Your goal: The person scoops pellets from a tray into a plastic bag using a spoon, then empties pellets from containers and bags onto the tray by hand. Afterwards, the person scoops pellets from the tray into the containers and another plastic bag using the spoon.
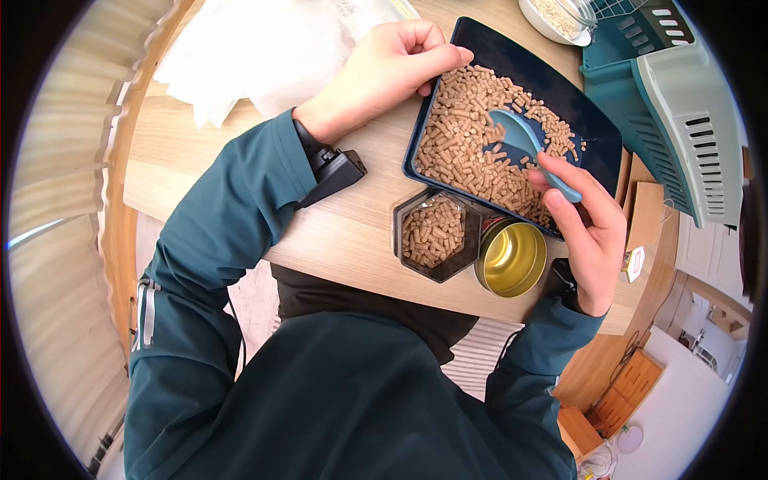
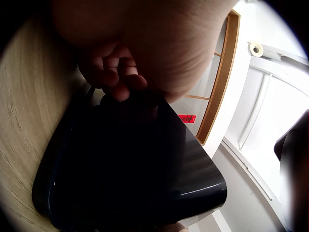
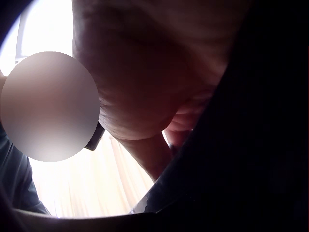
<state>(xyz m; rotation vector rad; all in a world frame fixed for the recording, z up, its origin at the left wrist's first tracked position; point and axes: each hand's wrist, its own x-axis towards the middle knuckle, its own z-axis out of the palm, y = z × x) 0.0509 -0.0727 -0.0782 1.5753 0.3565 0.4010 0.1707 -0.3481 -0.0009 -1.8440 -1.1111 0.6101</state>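
A dark navy tray (image 1: 512, 50) on the wooden table holds a spread of tan wood pellets (image 1: 460, 120). My left hand (image 1: 380, 74) grips its left rim near the far corner, thumb on top. In the left wrist view, those fingers (image 2: 118, 79) curl under the tray's glossy side (image 2: 135, 164). My right hand (image 1: 592, 240) pinches the handle of a blue spoon (image 1: 518, 136) between thumb and fingers. The spoon's bowl is over the pellets, with a few pellets at its edge. In the right wrist view the palm (image 3: 140, 72) is dark and the spoon is hidden.
Against the tray's near side stand a hexagonal container (image 1: 432, 234) of pellets and an open gold-lined tin (image 1: 512, 258). White plastic bags (image 1: 256, 56) lie at the far left. A teal and grey pet carrier (image 1: 688, 120) and a white bowl of pale flakes (image 1: 556, 20) are at the far right.
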